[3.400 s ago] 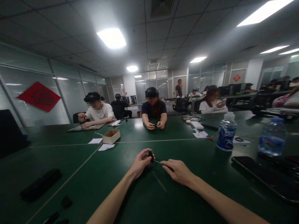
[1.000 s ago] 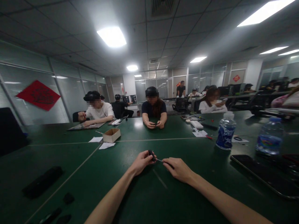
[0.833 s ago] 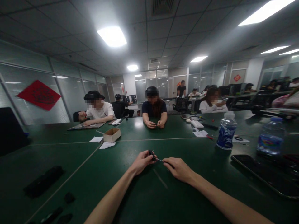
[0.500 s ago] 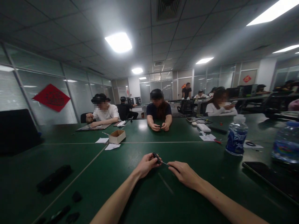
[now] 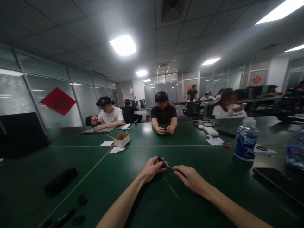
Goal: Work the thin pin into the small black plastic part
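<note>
Over the green table point(image 5: 133, 196), my left hand point(image 5: 152, 169) is closed on a small black part point(image 5: 161, 161), its kind too small to make out. My right hand point(image 5: 189, 178) is closed around the handle of a screwdriver point(image 5: 170, 167), whose thin metal shaft points left to the black part. Tip and part meet or nearly meet; the exact contact is too small to tell. Most of the screwdriver's handle is hidden under my right fingers. Several loose black pieces point(image 5: 82, 199) lie at the lower left, apart from both hands.
A black case-like object point(image 5: 61, 181) lies left. Beyond my hands stands an open cardboard box point(image 5: 122, 140) beside white papers point(image 5: 117, 150). On the right are a water bottle point(image 5: 246, 139), another bottle point(image 5: 295, 147) and a phone point(image 5: 277, 180). A person point(image 5: 164, 114) sits opposite.
The whole view has shifted slightly, so everything appears a little farther right. My hands keep the same hold on the black part and the screwdriver.
</note>
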{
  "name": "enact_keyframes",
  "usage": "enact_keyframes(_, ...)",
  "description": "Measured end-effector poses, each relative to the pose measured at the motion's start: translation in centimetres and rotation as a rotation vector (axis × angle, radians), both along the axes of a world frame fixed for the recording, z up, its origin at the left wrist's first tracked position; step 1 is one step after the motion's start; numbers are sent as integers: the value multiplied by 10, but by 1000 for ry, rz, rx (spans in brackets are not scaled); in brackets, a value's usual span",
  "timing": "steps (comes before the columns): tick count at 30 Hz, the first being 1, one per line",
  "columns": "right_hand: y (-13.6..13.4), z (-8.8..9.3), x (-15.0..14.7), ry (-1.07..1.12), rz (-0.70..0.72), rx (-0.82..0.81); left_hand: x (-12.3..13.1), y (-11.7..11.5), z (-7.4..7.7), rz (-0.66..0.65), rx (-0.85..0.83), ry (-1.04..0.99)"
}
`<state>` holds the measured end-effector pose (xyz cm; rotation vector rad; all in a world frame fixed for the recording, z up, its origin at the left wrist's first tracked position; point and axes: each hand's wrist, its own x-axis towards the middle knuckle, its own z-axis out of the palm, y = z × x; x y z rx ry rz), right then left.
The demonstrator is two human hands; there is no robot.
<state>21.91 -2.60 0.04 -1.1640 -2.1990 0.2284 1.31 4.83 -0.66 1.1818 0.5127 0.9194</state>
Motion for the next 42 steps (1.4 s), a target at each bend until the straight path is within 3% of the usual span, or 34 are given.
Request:
enact_keyframes(30,-5,8,-3,-55,-63,22,0,-1,2,49,42,9)
enact_keyframes(42,-4,7,0,42,-34,59,0,-5,9,3,36,18)
